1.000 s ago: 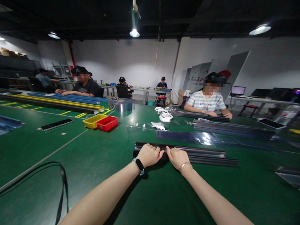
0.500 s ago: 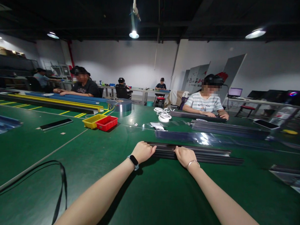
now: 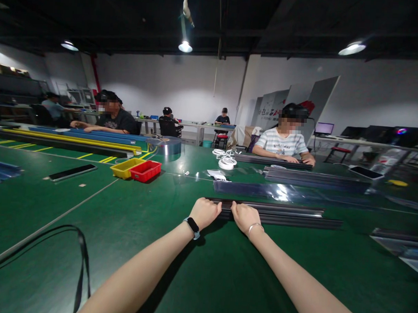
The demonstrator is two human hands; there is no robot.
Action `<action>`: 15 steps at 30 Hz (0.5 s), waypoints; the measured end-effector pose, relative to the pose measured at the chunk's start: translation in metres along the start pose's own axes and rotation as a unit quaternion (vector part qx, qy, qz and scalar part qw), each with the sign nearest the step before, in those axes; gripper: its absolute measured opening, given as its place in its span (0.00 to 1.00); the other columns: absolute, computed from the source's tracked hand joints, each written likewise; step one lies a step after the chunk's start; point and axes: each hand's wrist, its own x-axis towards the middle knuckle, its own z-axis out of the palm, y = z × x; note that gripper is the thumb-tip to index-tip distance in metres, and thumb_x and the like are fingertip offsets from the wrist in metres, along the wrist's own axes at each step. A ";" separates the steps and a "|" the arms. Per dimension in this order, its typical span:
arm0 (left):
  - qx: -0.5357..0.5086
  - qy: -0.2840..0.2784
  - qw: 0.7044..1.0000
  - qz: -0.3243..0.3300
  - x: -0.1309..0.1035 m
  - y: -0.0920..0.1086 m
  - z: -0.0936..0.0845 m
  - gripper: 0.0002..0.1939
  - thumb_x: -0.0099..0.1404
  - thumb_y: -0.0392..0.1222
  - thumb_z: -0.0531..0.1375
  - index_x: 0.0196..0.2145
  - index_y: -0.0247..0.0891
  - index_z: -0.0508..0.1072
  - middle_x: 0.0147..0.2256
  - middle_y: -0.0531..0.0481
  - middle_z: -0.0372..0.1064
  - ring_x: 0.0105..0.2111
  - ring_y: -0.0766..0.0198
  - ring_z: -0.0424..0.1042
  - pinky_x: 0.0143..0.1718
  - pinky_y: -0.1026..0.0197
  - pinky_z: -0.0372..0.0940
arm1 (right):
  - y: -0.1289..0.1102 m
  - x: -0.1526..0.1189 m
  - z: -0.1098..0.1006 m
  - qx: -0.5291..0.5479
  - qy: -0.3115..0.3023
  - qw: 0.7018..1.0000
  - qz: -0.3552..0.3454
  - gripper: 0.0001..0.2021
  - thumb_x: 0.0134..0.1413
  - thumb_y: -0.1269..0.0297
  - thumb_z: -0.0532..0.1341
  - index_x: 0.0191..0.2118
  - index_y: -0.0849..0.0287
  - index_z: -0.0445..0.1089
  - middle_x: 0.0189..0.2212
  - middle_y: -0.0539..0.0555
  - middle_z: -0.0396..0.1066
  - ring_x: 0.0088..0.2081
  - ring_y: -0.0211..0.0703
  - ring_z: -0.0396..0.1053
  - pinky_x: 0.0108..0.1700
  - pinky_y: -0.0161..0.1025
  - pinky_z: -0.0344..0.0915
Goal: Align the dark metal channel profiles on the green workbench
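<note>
A long black profile (image 3: 289, 215) with grooves lies crosswise on the green table (image 3: 121, 254). My left hand (image 3: 206, 213), with a dark watch on its wrist, is wrapped round the profile's left end. Close to its right, my right hand (image 3: 245, 217), wearing a bracelet, grips the same profile with fingers curled over the far side. A narrow gap separates the two thumbs. Both hands hide the part of the profile under them.
Beyond the profile lies a clear plastic strip (image 3: 249, 189). Dark profiles (image 3: 315, 178) and white rings (image 3: 227, 163) are farther back. Left are a red bin (image 3: 146, 171), a yellow bin (image 3: 125, 168) and a phone (image 3: 72, 172). A person (image 3: 282, 141) sits opposite.
My right hand has moved left along the profile, closer to my left hand. My left hand has shifted slightly right. The view has turned a little.
</note>
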 end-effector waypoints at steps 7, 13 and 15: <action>-0.062 -0.037 0.997 -0.030 -0.005 -0.003 -0.007 0.22 0.65 0.48 0.43 0.24 0.35 0.70 0.24 0.47 0.69 0.26 0.64 0.68 0.30 0.63 0.58 | 0.022 0.000 0.001 0.010 -0.020 0.999 0.036 0.26 0.57 0.58 0.40 0.24 0.61 0.71 0.25 0.56 0.71 0.28 0.40 0.69 0.30 0.34 0.57; -0.196 -0.118 0.972 0.060 -0.008 -0.021 -0.012 0.12 0.61 0.48 0.51 0.36 0.41 0.70 0.38 0.52 0.69 0.38 0.67 0.68 0.37 0.67 0.60 | 0.050 0.000 0.002 0.015 -0.034 0.999 0.037 0.26 0.56 0.57 0.40 0.22 0.59 0.71 0.25 0.55 0.71 0.29 0.40 0.69 0.30 0.34 0.57; -0.229 -0.127 0.959 0.110 -0.006 -0.023 -0.012 0.10 0.61 0.45 0.51 0.36 0.42 0.70 0.42 0.53 0.67 0.43 0.69 0.65 0.42 0.68 0.58 | 0.056 0.000 0.002 0.014 -0.034 0.999 0.038 0.26 0.56 0.57 0.40 0.22 0.58 0.71 0.25 0.55 0.71 0.29 0.40 0.68 0.30 0.34 0.57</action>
